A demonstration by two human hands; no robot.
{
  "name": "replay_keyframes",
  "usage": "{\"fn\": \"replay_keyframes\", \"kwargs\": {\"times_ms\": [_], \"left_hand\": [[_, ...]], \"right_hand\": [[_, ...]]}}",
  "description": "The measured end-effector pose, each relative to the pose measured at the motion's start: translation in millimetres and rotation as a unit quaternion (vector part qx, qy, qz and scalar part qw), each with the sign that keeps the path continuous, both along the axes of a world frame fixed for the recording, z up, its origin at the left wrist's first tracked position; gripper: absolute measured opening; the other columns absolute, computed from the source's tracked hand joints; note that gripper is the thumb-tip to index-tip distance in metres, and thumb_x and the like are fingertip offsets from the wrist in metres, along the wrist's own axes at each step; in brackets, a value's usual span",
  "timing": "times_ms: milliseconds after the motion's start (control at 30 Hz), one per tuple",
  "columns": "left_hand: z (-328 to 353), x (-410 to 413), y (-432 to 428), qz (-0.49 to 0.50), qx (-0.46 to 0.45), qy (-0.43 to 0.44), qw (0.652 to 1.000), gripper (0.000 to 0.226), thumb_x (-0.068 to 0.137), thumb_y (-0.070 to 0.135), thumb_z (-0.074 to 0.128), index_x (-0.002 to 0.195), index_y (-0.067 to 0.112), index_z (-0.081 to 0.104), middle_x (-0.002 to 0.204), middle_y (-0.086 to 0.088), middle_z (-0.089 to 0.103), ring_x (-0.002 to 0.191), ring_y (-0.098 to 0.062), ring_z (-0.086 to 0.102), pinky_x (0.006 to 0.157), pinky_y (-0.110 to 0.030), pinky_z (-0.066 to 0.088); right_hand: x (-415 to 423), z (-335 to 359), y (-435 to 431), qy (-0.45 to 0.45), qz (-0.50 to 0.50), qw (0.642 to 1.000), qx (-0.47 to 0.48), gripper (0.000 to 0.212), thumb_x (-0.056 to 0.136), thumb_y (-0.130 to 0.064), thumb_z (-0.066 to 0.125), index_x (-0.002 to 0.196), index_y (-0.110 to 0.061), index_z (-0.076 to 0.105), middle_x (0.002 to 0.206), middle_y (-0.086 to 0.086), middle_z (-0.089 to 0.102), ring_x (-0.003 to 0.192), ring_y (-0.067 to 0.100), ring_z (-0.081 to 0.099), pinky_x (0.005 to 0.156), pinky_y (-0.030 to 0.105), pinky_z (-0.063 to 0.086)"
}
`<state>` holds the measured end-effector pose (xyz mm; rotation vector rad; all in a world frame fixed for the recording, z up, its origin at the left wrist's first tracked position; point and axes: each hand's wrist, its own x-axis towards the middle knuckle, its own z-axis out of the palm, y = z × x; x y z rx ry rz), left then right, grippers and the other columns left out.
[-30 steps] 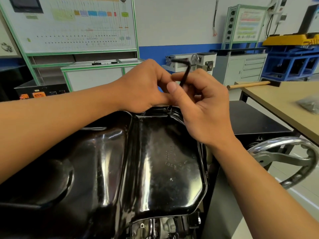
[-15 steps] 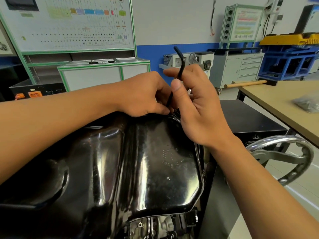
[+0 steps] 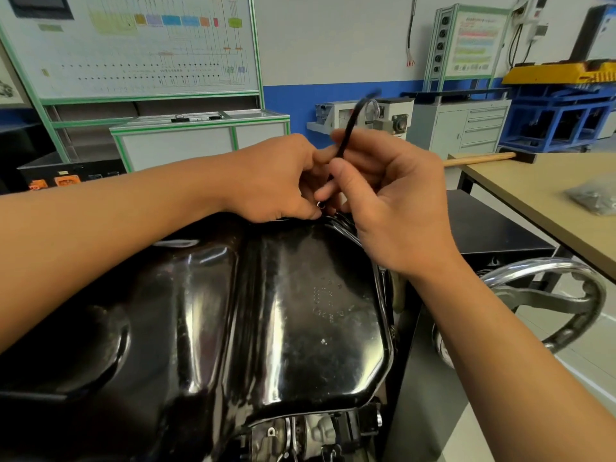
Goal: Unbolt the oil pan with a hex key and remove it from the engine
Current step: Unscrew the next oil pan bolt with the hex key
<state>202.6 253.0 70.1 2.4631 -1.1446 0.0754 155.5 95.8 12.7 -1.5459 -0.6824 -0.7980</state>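
Note:
A glossy black oil pan (image 3: 300,311) fills the lower middle of the head view, seated on the engine (image 3: 310,431). A black hex key (image 3: 350,128) stands nearly upright over the pan's far edge, its short arm blurred and pointing right. My right hand (image 3: 390,201) pinches the key's shaft between thumb and fingers. My left hand (image 3: 280,181) rests against the far rim with its fingertips closed around a small bolt (image 3: 320,205) at the key's lower end. The key's tip is hidden behind my fingers.
A chrome handwheel (image 3: 550,305) sticks out at the right of the engine stand. A wooden table (image 3: 533,195) at the right carries a mallet (image 3: 483,159) and a plastic bag of parts (image 3: 593,196). Training boards and cabinets (image 3: 200,135) line the back wall.
The hex key has turned: its short arm pointed left a second ago and now points right. Both hands stayed at the pan's far edge, fingers shifting around the shaft.

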Motion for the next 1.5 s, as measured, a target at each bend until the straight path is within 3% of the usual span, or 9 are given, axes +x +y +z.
{"fn": "replay_keyframes", "kwargs": {"times_ms": [133,367,567,700,867,1000,1200,1333,1500], "left_hand": [[0.6,-2.7,-0.3,-0.004,-0.001,-0.008,1.0,0.035,0.079,0.003,0.076,0.063,0.028,0.056,0.054,0.013,0.056,0.048,-0.002,0.048,0.054,-0.011,0.038],[2.1,-4.5,-0.9,-0.021,0.001,-0.026,0.999,0.044,0.079,0.003,0.075,0.055,0.037,0.06,0.051,0.019,0.056,0.05,0.001,0.049,0.054,-0.007,0.036],[0.2,-1.0,1.9,-0.027,-0.02,0.005,0.999,0.035,0.079,0.0,0.073,0.067,0.032,0.062,0.06,0.014,0.062,0.054,0.0,0.053,0.058,-0.007,0.039],[0.0,-1.6,1.8,-0.02,-0.016,0.0,1.0,0.036,0.078,0.0,0.075,0.07,0.032,0.062,0.059,0.018,0.063,0.053,0.002,0.055,0.057,-0.007,0.041],[1.9,-4.3,0.7,-0.01,-0.014,-0.012,1.0,0.046,0.078,0.002,0.076,0.058,0.042,0.063,0.057,0.019,0.061,0.054,0.001,0.053,0.055,-0.009,0.039],[3.5,-5.9,-0.1,-0.015,-0.001,-0.009,1.0,0.039,0.078,0.001,0.073,0.061,0.035,0.062,0.067,0.0,0.067,0.064,-0.022,0.059,0.066,-0.034,0.048],[2.3,-3.9,2.0,-0.023,-0.019,0.014,0.999,0.04,0.08,-0.002,0.072,0.064,0.034,0.064,0.062,0.011,0.065,0.057,0.0,0.052,0.06,-0.011,0.041],[0.9,-2.1,2.7,-0.021,-0.019,0.041,0.999,0.03,0.08,-0.003,0.073,0.074,0.026,0.068,0.07,0.009,0.07,0.064,-0.006,0.061,0.066,-0.013,0.046],[0.4,0.1,2.5,0.003,-0.014,0.023,1.0,0.013,0.079,0.003,0.076,0.079,0.015,0.072,0.072,-0.003,0.069,0.064,-0.01,0.057,0.066,-0.031,0.047]], "right_hand": [[-2.9,1.5,-1.2,-0.006,0.011,1.0,-0.019,0.029,0.094,0.005,0.06,0.121,-0.005,0.056,0.093,0.007,0.073,0.064,0.018,0.07,0.063,0.022,0.055],[-1.8,-3.0,8.0,0.002,0.01,0.999,0.049,0.01,0.089,-0.001,0.073,0.088,-0.005,0.064,0.072,0.006,0.069,0.054,0.019,0.069,0.054,0.025,0.055],[0.4,-3.7,0.7,-0.01,-0.011,0.999,-0.048,0.022,0.103,-0.008,0.05,0.121,-0.014,0.06,0.086,0.018,0.071,0.062,0.01,0.066,0.063,0.016,0.048],[-0.5,-3.0,-2.9,-0.002,0.008,0.997,-0.078,0.027,0.103,-0.009,0.046,0.129,-0.012,0.054,0.104,0.0,0.067,0.073,-0.001,0.062,0.069,0.013,0.047],[-1.1,-5.4,5.0,0.012,-0.002,1.0,-0.015,0.013,0.094,-0.01,0.067,0.097,-0.018,0.058,0.078,-0.002,0.066,0.057,0.013,0.064,0.059,0.027,0.052],[0.4,-4.4,7.1,0.022,0.016,0.998,0.06,0.012,0.091,-0.002,0.07,0.084,-0.007,0.061,0.068,0.019,0.066,0.049,0.021,0.065,0.053,0.025,0.052],[0.9,-6.3,5.7,0.011,0.018,1.0,0.0,0.018,0.104,-0.012,0.05,0.115,-0.013,0.063,0.087,0.023,0.071,0.056,0.026,0.067,0.057,0.031,0.056],[0.5,-4.8,-1.8,0.02,0.015,0.997,-0.071,0.032,0.106,-0.019,0.036,0.137,-0.018,0.045,0.1,0.02,0.069,0.061,0.021,0.066,0.064,0.03,0.054],[1.9,-6.4,-1.3,0.013,0.002,0.996,-0.092,0.024,0.104,-0.019,0.044,0.126,-0.021,0.053,0.092,0.011,0.07,0.063,0.017,0.065,0.064,0.026,0.051]]}}
